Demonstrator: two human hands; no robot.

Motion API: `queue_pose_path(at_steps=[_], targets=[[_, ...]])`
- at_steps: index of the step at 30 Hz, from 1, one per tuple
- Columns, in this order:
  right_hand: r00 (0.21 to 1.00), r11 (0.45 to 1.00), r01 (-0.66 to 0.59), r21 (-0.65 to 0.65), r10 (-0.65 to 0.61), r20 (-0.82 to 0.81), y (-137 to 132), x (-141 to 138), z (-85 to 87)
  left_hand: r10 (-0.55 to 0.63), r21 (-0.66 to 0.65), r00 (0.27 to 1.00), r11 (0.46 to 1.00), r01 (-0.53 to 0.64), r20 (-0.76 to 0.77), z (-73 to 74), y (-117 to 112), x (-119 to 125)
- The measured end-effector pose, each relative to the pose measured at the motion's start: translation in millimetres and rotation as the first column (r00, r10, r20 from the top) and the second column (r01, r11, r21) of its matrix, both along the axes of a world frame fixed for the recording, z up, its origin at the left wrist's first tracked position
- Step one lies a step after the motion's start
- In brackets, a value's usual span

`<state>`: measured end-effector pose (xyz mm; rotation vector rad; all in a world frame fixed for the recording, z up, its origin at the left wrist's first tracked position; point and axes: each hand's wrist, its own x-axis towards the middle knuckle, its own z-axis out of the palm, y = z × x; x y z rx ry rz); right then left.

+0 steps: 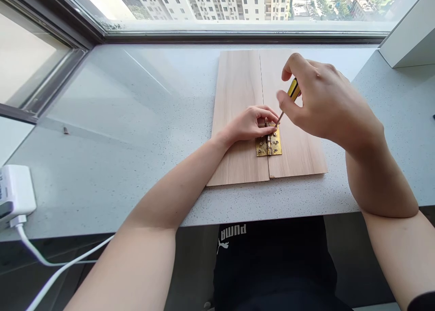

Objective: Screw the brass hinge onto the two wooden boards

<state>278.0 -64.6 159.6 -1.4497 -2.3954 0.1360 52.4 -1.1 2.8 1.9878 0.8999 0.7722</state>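
Observation:
Two light wooden boards (238,84) lie side by side on a grey speckled sill. A brass hinge (269,144) spans their seam near the front. My right hand (322,100) is closed around a yellow-and-black screwdriver (292,90), whose thin shaft slants down to the hinge's upper edge. My left hand (253,122) rests on the left board with fingers curled and pinched at the top of the hinge, right by the screwdriver tip. What the fingertips pinch is too small to make out.
The grey sill (136,143) runs under a big window. A white charger with cables (13,195) sits at the left front edge. A small dark bit (65,130) lies on the sill at left. A white block (411,35) stands at the far right.

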Motion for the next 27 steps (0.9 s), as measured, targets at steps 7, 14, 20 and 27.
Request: queue_pose_path(at_steps=[7,14,20,27], targets=[[0.998,0.998,-0.055,-0.033,0.055,-0.011,-0.1,1.0,1.6,-0.020,0.020,0.999,1.000,0.020,0.039,-1.4,0.5,-0.3],[0.998,0.999,0.044,-0.010,-0.044,0.041,-4.8,-2.5,2.1,-0.001,0.004,1.000,1.000,0.001,0.008,1.9,-0.6,1.2],[0.996,0.994,-0.089,-0.067,0.090,0.022,-3.2,3.8,3.7,-0.011,0.006,1.000,1.000,0.010,0.020,2.6,-1.7,0.8],[0.993,0.992,0.101,-0.075,-0.096,0.073,-6.7,-6.2,7.5,-0.011,0.007,1.000,1.000,0.011,0.027,-0.2,-0.4,0.3]])
